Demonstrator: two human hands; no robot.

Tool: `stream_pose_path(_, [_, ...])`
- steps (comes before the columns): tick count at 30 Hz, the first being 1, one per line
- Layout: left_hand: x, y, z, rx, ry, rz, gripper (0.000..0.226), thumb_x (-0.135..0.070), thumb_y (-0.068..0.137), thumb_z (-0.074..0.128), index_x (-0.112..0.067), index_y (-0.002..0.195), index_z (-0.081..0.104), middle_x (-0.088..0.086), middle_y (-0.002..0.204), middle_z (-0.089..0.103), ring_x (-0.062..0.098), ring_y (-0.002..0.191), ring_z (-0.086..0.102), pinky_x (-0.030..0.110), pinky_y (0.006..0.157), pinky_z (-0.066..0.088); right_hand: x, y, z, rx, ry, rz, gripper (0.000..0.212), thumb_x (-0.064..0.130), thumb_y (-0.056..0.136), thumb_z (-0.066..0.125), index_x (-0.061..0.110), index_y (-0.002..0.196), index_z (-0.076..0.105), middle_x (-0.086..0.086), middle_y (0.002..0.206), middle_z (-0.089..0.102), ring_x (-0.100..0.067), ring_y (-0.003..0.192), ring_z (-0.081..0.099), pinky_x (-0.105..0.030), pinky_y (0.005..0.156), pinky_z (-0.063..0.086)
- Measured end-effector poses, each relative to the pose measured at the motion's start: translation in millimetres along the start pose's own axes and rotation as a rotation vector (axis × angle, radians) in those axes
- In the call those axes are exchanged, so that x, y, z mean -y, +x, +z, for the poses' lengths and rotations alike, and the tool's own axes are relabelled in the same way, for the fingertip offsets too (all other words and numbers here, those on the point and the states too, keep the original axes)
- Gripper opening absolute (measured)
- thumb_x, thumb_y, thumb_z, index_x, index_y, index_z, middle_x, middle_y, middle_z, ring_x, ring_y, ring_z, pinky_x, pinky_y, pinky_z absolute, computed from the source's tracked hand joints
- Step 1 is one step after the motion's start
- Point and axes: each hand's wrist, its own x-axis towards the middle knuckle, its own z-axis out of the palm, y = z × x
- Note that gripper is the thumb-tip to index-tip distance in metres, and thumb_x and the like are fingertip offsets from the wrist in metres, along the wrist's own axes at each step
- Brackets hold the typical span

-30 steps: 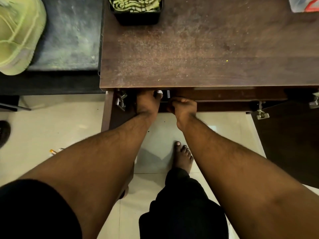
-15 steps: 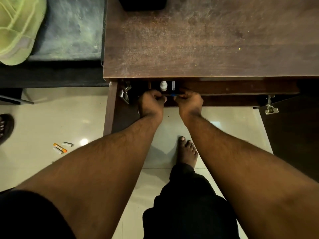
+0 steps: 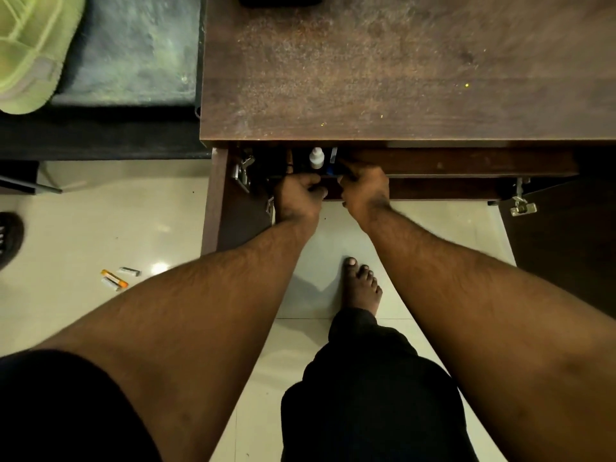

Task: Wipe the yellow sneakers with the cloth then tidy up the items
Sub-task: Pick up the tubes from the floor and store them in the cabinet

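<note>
Dark tray (image 3: 328, 177) edge, both hands (image 3: 300, 198) curled on it under the surface (image 3: 400, 78). Jerked, its white bottle (image 3: 316, 158) may topple.

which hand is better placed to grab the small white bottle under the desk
Left, probably. The left hand sits almost directly below the white bottle; the right hand grips further to the side.

Yellow sneaker (image 3: 31, 51) on dark mat, far left, seemingly sole-side down
</note>
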Motion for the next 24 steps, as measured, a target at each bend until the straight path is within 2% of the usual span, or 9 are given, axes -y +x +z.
stream_pose_path(4, [-7.9,-29.6,-26.3,0.048,0.094,0.067,0.029,-0.002,0.086,0.067,-0.001,0.116,0.067,0.016,0.109,0.07,0.03,0.1,0.067,0.042,0.092,0.054,1.1,-20.2,-20.3,0.025,-0.071,-0.037,0.031,0.008,0.088,0.055,0.03,0.105,0.068,0.004,0.091,0.064,-0.025,0.09,0.065,-0.042,0.08,0.057])
stream_pose_path(7, [-19.9,-61.2,-60.6,0.112,0.271,0.212,0.032,-0.01,0.089,0.065,-0.008,0.121,0.065,0.007,0.113,0.069,0.018,0.104,0.064,0.029,0.096,0.051,23.0,-49.2,-46.3,0.156,-0.219,-0.131,0.032,0.001,0.088,0.057,0.026,0.103,0.069,0.007,0.083,0.06,-0.01,0.079,0.058,-0.018,0.073,0.049])
stream_pose_path(8, [-25.7,-73.6,-75.7,0.116,0.342,0.276,0.033,-0.013,0.09,0.064,-0.01,0.123,0.065,0.005,0.116,0.068,0.016,0.106,0.063,0.027,0.097,0.049,36.2,-63.4,-56.1,0.22,-0.315,-0.177,0.032,0.002,0.087,0.06,0.022,0.109,0.069,0.004,0.086,0.062,-0.01,0.082,0.058,-0.016,0.075,0.044])
stream_pose_path(11, [-47.8,-104.7,-119.0,0.085,0.523,0.426,0.032,-0.017,0.091,0.062,-0.014,0.122,0.066,0.005,0.118,0.066,0.019,0.109,0.062,0.032,0.099,0.049,87.2,-104.8,-77.1,0.378,-0.649,-0.309,0.038,0.006,0.083,0.068,0.011,0.12,0.065,-0.005,0.108,0.066,-0.018,0.102,0.061,-0.017,0.08,0.039])
stream_pose_path(13, [-64.2,-131.6,-153.4,0.043,0.604,0.484,0.03,-0.019,0.09,0.062,-0.017,0.119,0.068,0.004,0.117,0.066,0.021,0.107,0.062,0.033,0.098,0.049,124.4,-141.2,-82.4,0.428,-0.809,-0.379,0.039,0.008,0.079,0.072,0.01,0.117,0.066,-0.005,0.109,0.066,-0.021,0.106,0.061,-0.019,0.083,0.041])
stream_pose_path(15, [-76.8,-154.8,-187.8,-0.007,0.627,0.54,0.025,-0.02,0.089,0.062,-0.018,0.112,0.071,0.003,0.111,0.068,0.021,0.102,0.064,0.032,0.093,0.05,156.7,-174.5,-83.0,0.406,-0.865,-0.432,0.04,0.009,0.077,0.075,0.011,0.116,0.067,-0.003,0.106,0.066,-0.02,0.107,0.06,-0.022,0.087,0.042])
stream_pose_path(17, [-82.0,-177.7,-227.7,-0.082,0.609,0.599,0.021,-0.02,0.087,0.061,-0.016,0.103,0.074,0.006,0.105,0.07,0.024,0.098,0.065,0.034,0.089,0.052,186.2,-210.8,-76.0,0.383,-0.92,-0.506,0.041,0.01,0.077,0.075,0.011,0.117,0.066,-0.004,0.114,0.067,-0.019,0.107,0.06,-0.025,0.09,0.045])
stream_pose_path(21, [-76.0,-207.6,-305.0,-0.25,0.48,0.618,0.026,-0.019,0.089,0.062,-0.012,0.112,0.071,0.007,0.111,0.07,0.023,0.105,0.063,0.034,0.092,0.05,230.6,-274.7,-42.4,0.339,-0.951,-0.666,0.034,0.013,0.081,0.071,0.015,0.114,0.067,-0.001,0.106,0.068,-0.016,0.093,0.062,-0.024,0.079,0.047])
stream_pose_path(24, [-41.1,-207.1,-358.3,-0.338,0.453,0.572,0.025,-0.018,0.089,0.06,-0.01,0.11,0.072,0.009,0.108,0.069,0.024,0.102,0.062,0.034,0.09,0.049,251.9,-300.1,2.6,0.36,-0.959,-0.786,0.041,0.014,0.081,0.071,0.013,0.122,0.063,-0.002,0.121,0.064,-0.016,0.109,0.06,-0.024,0.093,0.045])
